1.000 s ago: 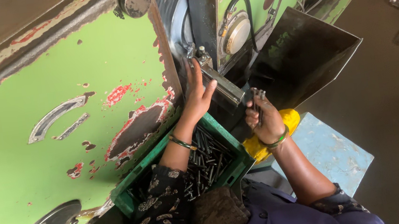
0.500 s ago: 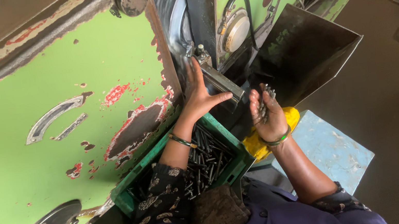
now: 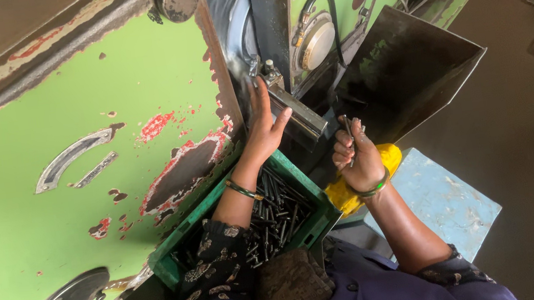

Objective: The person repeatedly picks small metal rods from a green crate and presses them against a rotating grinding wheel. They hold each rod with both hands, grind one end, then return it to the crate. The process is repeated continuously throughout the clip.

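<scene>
Feeding looks underway: left hand, fingers spread, steadies the metal guide while right hand pinches bolts at three o'clock, needing careful alignment next.

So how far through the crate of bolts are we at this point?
Finished pieces can't be seen in this view. In hand: the left hand rests against the metal guide on the green machine, while the right hand grips a few dark bolts. Left: the green crate holds many more bolts, so plenty remains.
</scene>
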Demonstrator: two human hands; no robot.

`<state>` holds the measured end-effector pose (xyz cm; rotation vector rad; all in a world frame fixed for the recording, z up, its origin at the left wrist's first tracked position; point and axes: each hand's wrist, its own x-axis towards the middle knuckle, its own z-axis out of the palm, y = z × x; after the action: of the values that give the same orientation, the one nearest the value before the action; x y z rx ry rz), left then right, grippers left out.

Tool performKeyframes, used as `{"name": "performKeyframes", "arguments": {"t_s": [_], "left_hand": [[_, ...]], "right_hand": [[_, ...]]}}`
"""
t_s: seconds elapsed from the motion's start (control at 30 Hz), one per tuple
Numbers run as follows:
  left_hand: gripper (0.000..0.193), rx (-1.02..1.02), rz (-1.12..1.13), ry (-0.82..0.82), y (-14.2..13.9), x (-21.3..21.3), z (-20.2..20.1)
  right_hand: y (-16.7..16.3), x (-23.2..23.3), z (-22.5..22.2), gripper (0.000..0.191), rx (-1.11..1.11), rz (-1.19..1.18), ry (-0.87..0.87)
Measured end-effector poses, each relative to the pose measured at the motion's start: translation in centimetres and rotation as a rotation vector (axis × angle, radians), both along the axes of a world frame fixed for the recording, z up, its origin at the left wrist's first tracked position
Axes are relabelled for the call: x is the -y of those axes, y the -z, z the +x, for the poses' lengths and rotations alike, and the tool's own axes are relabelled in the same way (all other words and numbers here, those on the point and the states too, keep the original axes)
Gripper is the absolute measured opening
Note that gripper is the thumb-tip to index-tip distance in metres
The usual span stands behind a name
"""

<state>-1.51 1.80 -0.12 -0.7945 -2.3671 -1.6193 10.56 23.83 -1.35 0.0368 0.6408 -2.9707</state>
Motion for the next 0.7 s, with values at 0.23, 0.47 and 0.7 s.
{"name": "performKeyframes", "arguments": {"t_s": [0.23,0.47,0.7], "left_hand": [[0.084,-0.036,-0.021,-0.081,0.8,-0.3,-0.1],[0.135,-0.044,-0.123,-0.046,-0.4,-0.2,-0.3],[0.15,-0.013,-0.088,0.032,-0.6,0.0,-0.1]], "right_hand": [[-3.6,1.5,2.0,0.052,-0.207,0.127,-0.136],[-4.9,1.8,1.9,0.056,-0.158,0.179,-0.299],[-4.5,2.0,1.5,0.053,-0.013,0.341,-0.151]]}}
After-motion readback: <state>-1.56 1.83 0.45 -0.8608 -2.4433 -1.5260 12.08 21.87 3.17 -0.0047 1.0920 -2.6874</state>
